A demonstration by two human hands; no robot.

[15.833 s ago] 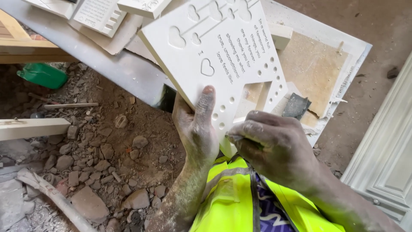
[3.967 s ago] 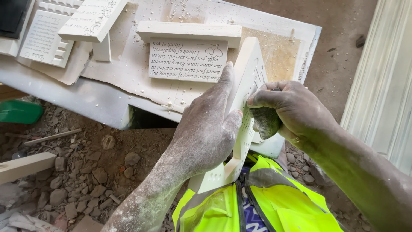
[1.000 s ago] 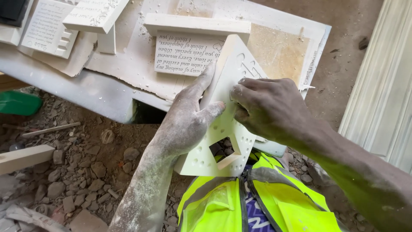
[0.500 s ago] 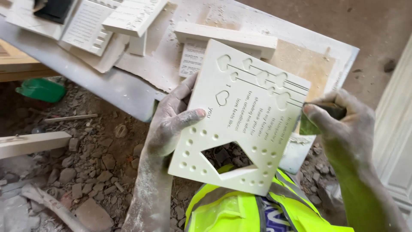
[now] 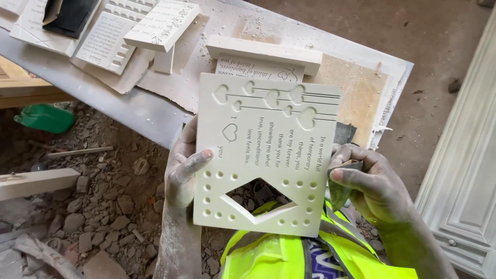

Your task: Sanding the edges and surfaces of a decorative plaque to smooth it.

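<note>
I hold a square white carved plaque (image 5: pixel 266 155) flat toward me over my lap. It has hearts and lines engraved at the top, engraved lettering in the middle, rows of small round holes and a triangular cut-out near the bottom. My left hand (image 5: pixel 185 168), dusty white, grips its left edge with the thumb on the face. My right hand (image 5: pixel 369 183) steadies the right edge while pinching a dark piece of sandpaper (image 5: pixel 341 175) between the fingers.
A dusty work board (image 5: pixel 356 88) ahead carries more white engraved plaques (image 5: pixel 160 23) and a long white block (image 5: pixel 263 51). Rubble and stones (image 5: pixel 98 201) cover the ground at left, with a green object (image 5: pixel 46 118). A white panelled door (image 5: pixel 465 175) stands at right.
The plaque has turned from edge-on to fully face-up toward me. My right hand with the sandpaper has come off its face and now rests at its right edge.
</note>
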